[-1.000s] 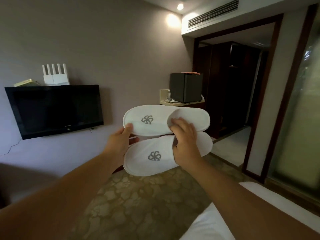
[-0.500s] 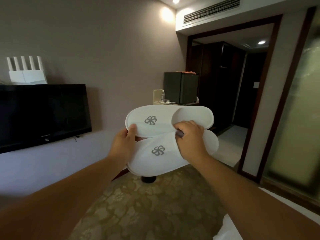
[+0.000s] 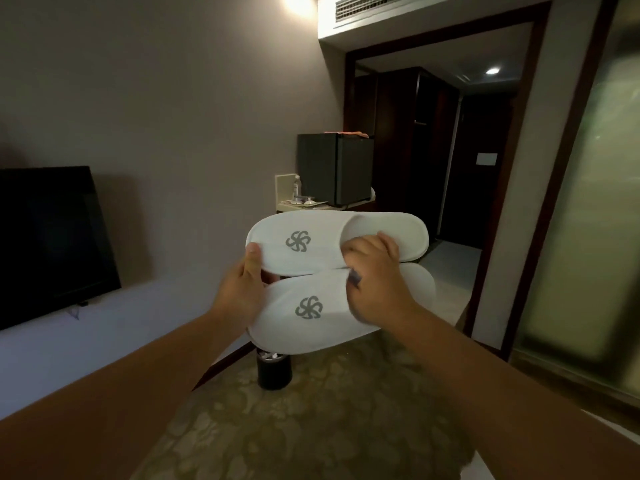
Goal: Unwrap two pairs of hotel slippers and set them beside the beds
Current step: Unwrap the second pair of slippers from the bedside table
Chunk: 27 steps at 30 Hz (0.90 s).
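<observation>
Fingers [image 3: 372, 245] on sideways slippers [image 3: 332, 268], toes left

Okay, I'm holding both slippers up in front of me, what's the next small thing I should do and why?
Probably lower the pair toward the carpet. The upper slipper and lower slipper look bare, with no wrapper that I can make out, and both are in the air: the left hand grips the toe ends, the right hand the openings. Neither is set down yet.
</observation>
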Each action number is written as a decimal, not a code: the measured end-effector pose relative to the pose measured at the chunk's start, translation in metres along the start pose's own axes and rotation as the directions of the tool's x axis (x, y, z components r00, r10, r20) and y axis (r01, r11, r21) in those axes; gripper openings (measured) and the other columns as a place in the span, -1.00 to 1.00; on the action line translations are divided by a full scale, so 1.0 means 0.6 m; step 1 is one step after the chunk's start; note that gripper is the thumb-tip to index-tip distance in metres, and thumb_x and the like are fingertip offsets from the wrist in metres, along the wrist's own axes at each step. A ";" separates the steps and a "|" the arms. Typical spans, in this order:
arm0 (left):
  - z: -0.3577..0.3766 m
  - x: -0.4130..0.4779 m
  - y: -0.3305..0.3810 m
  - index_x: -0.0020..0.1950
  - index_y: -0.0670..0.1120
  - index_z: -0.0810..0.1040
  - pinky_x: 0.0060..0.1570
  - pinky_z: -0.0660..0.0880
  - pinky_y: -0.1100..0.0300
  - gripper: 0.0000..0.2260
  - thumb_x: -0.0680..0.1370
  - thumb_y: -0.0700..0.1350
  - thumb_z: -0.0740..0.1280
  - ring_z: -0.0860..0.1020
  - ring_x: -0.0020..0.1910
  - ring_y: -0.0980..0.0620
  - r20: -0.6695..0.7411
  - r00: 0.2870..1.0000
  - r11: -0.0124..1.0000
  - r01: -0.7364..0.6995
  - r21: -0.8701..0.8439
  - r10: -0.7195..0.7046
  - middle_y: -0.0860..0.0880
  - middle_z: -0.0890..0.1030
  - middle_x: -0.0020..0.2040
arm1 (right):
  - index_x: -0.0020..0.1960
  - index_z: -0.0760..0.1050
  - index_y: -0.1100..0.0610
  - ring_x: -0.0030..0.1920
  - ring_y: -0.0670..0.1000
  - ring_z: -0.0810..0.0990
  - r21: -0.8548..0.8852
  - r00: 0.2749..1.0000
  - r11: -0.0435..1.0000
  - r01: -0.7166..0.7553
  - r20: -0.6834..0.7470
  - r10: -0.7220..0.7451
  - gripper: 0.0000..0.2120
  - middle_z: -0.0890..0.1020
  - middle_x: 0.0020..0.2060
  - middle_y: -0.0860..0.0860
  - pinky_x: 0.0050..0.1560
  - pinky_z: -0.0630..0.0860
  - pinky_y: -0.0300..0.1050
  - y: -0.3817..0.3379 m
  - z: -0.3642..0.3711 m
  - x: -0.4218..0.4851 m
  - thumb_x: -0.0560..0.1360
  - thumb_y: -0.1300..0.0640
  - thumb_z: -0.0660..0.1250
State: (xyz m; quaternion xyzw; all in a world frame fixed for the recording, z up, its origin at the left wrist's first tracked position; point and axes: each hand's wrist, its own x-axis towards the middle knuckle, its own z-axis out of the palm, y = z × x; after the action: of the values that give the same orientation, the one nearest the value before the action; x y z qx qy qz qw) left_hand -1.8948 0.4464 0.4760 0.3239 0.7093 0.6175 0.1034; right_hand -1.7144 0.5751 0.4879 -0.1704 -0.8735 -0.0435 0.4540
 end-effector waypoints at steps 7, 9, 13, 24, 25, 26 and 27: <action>0.069 0.167 -0.019 -0.08 0.06 0.64 -0.42 0.47 0.26 -0.45 0.56 0.34 -0.05 0.66 -0.25 0.09 -0.001 1.000 0.994 0.026 -0.110 -0.026 0.05 0.68 -0.25 | 0.06 0.62 0.23 0.13 0.08 0.56 0.145 0.989 0.984 -0.107 -0.081 0.120 -0.70 0.68 0.01 0.08 0.54 0.02 0.06 0.076 0.090 0.099 0.38 0.31 0.24; 0.094 0.213 -0.025 -0.08 0.11 0.63 -0.50 0.47 0.32 -0.49 0.57 0.33 -0.05 0.65 -0.30 0.15 0.020 1.000 0.992 0.020 -0.124 -0.017 0.09 0.68 -0.27 | 0.07 0.62 0.23 0.15 0.06 0.54 0.164 0.983 0.972 -0.168 -0.051 0.179 -0.71 0.67 0.02 0.07 0.54 -0.05 -0.08 0.107 0.113 0.123 0.41 0.33 0.25; 0.154 0.321 -0.042 -0.22 0.02 0.60 -0.59 0.44 0.37 -0.43 0.55 0.35 -0.04 0.64 -0.38 0.15 0.092 0.996 0.992 0.016 -0.124 -0.005 0.06 0.66 -0.37 | 0.10 0.64 0.19 0.16 0.04 0.52 0.153 0.952 0.940 -0.306 0.030 0.306 -0.73 0.68 0.05 0.06 0.56 -0.06 -0.10 0.181 0.162 0.175 0.46 0.36 0.30; 0.379 0.584 -0.069 -0.09 0.23 0.47 -0.25 0.35 0.27 -0.75 0.61 0.22 0.03 0.52 -0.07 0.20 0.421 0.892 0.972 -0.076 -0.221 0.166 0.13 0.56 -0.06 | -0.11 0.69 0.13 -0.02 0.17 0.58 -0.219 0.950 0.929 -0.298 0.023 0.311 -0.77 0.71 -0.17 0.04 0.14 0.21 0.01 0.356 0.221 0.254 0.30 0.16 0.32; 0.402 0.593 -0.067 -0.08 0.22 0.48 -0.26 0.37 0.27 -0.75 0.61 0.20 0.04 0.53 -0.08 0.20 0.449 0.878 0.969 -0.063 -0.239 0.168 0.12 0.57 -0.06 | -0.08 0.70 0.13 -0.05 0.16 0.58 -0.220 0.948 0.926 -0.307 0.010 0.317 -0.75 0.69 -0.19 0.02 0.14 0.21 0.03 0.370 0.219 0.254 0.30 0.17 0.34; 0.427 0.601 -0.065 -0.07 0.21 0.48 -0.26 0.39 0.26 -0.75 0.62 0.19 0.04 0.55 -0.09 0.19 0.474 0.864 0.965 -0.048 -0.257 0.170 0.11 0.58 -0.06 | -0.04 0.70 0.13 -0.08 0.12 0.56 -0.215 0.945 0.922 -0.321 -0.009 0.327 -0.72 0.65 -0.21 -0.03 0.14 0.22 0.04 0.385 0.216 0.253 0.29 0.18 0.34; 0.453 0.606 -0.063 -0.06 0.21 0.48 -0.26 0.41 0.25 -0.76 0.62 0.19 0.05 0.56 -0.10 0.17 0.499 0.848 0.960 -0.037 -0.276 0.176 0.09 0.58 -0.05 | 0.00 0.69 0.12 -0.10 0.07 0.52 -0.214 0.937 0.914 -0.346 -0.024 0.349 -0.69 0.60 -0.21 -0.08 0.16 0.21 0.03 0.403 0.213 0.252 0.29 0.19 0.34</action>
State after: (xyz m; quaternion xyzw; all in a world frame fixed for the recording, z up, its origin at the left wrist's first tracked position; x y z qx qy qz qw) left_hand -2.0386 0.8785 0.4736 0.5013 0.5499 0.5984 0.2970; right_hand -1.8122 0.8702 0.5164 -0.3712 -0.8228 -0.0552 0.4269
